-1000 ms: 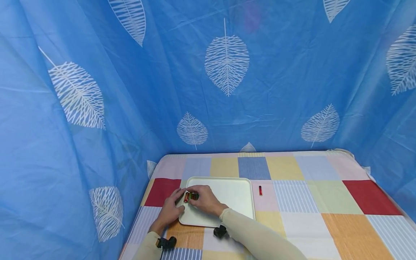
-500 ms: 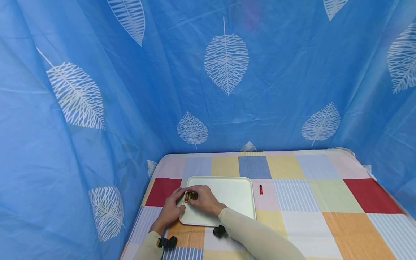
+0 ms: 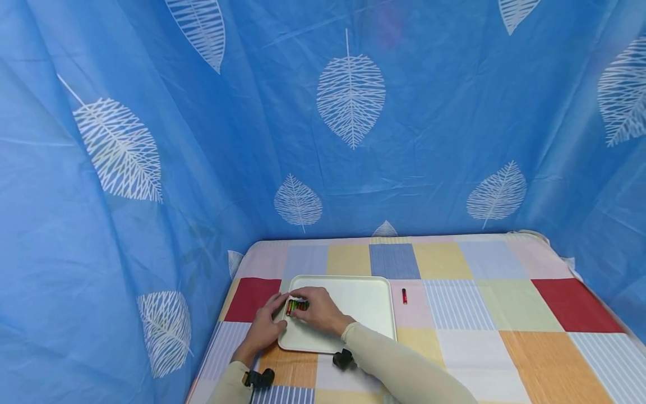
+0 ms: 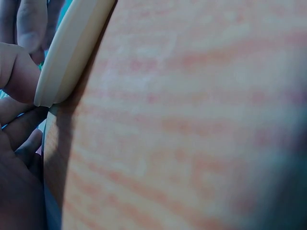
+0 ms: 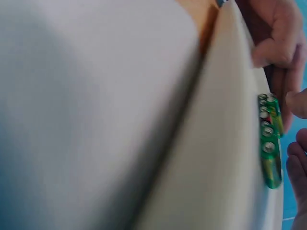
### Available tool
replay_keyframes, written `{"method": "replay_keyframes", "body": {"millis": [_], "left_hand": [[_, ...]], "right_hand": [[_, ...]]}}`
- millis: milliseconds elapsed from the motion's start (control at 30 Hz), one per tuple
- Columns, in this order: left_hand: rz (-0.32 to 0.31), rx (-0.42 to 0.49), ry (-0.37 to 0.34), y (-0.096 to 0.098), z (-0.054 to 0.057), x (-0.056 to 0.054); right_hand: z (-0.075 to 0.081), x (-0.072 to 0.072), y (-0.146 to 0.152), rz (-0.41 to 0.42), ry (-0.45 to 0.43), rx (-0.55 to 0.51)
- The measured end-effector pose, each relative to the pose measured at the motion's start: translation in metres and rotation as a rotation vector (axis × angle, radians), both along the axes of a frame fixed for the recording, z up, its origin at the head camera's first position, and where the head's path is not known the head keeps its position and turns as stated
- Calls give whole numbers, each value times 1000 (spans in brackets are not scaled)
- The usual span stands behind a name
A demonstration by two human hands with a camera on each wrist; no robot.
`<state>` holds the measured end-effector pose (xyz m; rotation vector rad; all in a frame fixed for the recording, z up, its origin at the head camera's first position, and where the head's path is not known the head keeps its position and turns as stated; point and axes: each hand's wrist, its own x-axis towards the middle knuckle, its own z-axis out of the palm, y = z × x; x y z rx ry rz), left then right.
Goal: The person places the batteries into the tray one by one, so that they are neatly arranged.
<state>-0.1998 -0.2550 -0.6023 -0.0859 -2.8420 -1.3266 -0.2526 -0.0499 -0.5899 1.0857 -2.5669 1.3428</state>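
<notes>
In the head view a row of several red-and-green batteries [image 3: 291, 307] lies at the left end of a cream tray [image 3: 353, 314]. Their metal ends and green casings [image 5: 268, 143] show in the right wrist view. My right hand [image 3: 320, 311] arches over the row, fingers and thumb curled round the batteries at its right end; the exact contact is partly hidden. At the tray's left edge my left hand [image 3: 264, 325] rests with thumb and fingers spread, fingertips close to the leftmost battery. The left wrist view has the tray rim [image 4: 67, 52] beside the fingers.
A single red battery [image 3: 405, 296] lies on the patchwork tablecloth [image 3: 464, 353], right of the tray. Blue curtains with white leaf prints [image 3: 353, 185] hang behind and to the left of the table. Small black wrist cameras [image 3: 259, 378] sit on both wrists.
Both hands stay in nearly the same place. The batteries under my right hand shift slightly, with more green showing now. The tray and the lone red battery keep their places.
</notes>
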Motion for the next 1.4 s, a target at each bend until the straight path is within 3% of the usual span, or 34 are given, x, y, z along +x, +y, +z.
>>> {"method": "replay_keyframes", "body": {"millis": [433,633,1067,1400], "left_hand": [[20,-17,-22,1,3,1],[23,-8,-26,2,5,1],[18,-8,-24,1,1,0],[26,-5,-37,3,2,0]], "right_hand": [[20,-7,39,51,-224,-71],[20,-12,59,64,-267,-135],[28,-14,119,65,-325,-165],[28,-9,161,22,-350,-132]]}}
